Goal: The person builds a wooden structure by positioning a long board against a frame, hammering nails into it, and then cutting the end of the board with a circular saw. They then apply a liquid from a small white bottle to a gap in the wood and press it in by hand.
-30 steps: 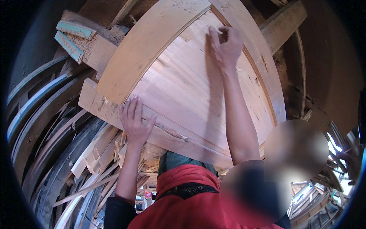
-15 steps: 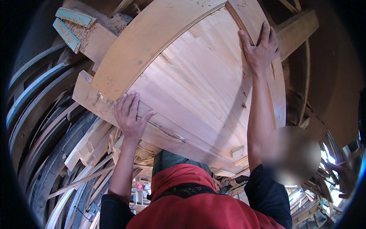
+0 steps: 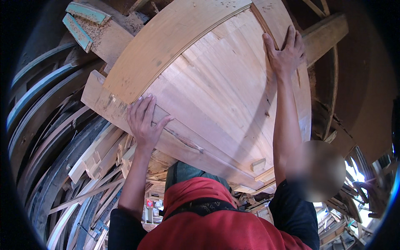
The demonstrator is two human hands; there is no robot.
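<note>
A large pale wooden panel, much like a door or cabinet front [image 3: 216,83], lies in front of me, with planks set inside a wider frame. My left hand [image 3: 145,121] rests on the frame's left corner, fingers laid flat and thumb spread over a recessed edge. A dark knotty crack runs in the wood just beside that thumb. Farther up, my right hand [image 3: 285,52] lies on the right-hand frame piece, fingers stretched and thumb along its inner moulding. Neither hand is wrapped round anything. A small wooden block [image 3: 258,164] sits on the panel's near right part.
Beneath the panel, a board [image 3: 112,46] with turquoise-edged strips and sawdust juts out at the far left. Curved frame pieces [image 3: 37,108] and stacked offcuts [image 3: 100,158] crowd the left side. A thick beam [image 3: 325,39] sticks out at the far right.
The panel's left side has shifted slightly to the right in view, with my left hand moving along with it. My right hand stays in nearly the same place on the frame.
</note>
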